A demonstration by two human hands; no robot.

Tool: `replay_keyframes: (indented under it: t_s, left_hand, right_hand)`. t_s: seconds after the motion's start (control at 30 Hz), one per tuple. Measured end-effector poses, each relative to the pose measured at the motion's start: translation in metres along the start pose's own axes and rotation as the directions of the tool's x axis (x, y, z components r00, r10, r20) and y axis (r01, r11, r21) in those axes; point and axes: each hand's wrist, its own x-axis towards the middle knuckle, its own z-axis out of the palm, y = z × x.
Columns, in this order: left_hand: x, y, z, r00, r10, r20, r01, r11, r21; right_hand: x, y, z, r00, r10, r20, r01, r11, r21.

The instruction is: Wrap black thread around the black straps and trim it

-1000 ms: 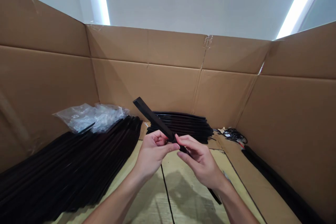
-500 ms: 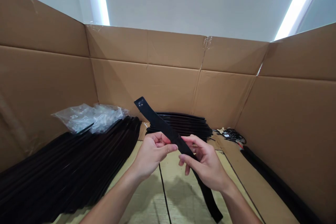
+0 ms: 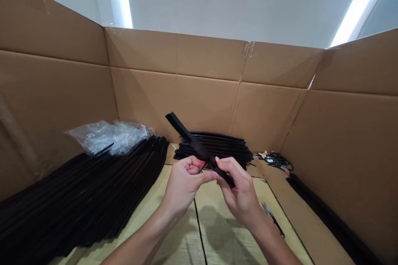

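Observation:
Both hands grip one long black strip (image 3: 189,138) above the table, its far end pointing up and away to the left. My left hand (image 3: 183,184) is curled round it, thumb pressed against the strip's middle. My right hand (image 3: 238,192) pinches the strip just beside the left thumb, and the near part of the strip is hidden behind that hand. A big heap of similar black strips (image 3: 87,198) lies to the left, and a smaller neat stack (image 3: 222,147) sits straight ahead behind my hands.
Tall cardboard walls (image 3: 199,91) close in the table on three sides. Crumpled clear plastic bags (image 3: 108,136) lie on the left heap. Small scissors or pliers (image 3: 273,219) lie to the right of my right wrist, some wires (image 3: 275,159) beyond, and a long black piece (image 3: 329,219) along the right wall.
The strip has turned from its flat face to its edge again, and my right hand has closed up against the left thumb. The view shifted slightly.

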Motion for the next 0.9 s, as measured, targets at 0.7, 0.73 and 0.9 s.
replay_keyframes:
  t_s: [0.7,0.73,0.9]
  left_hand:
    - [-0.007,0.018,-0.002,0.991,-0.027,0.131,0.014,0.994,0.104]
    - [-0.007,0.018,-0.002,0.989,-0.025,0.143,0.009,0.994,0.113]
    - [-0.005,0.017,-0.005,0.986,-0.007,0.165,-0.011,0.994,0.11]
  right_hand:
    - [0.005,-0.007,-0.013,0.951,0.293,0.095,-0.307,0.931,0.199]
    - [0.006,-0.008,-0.014,0.954,0.282,0.1,-0.296,0.94,0.172]
    - [0.005,-0.012,-0.014,0.953,0.269,0.14,-0.292,0.939,0.183]
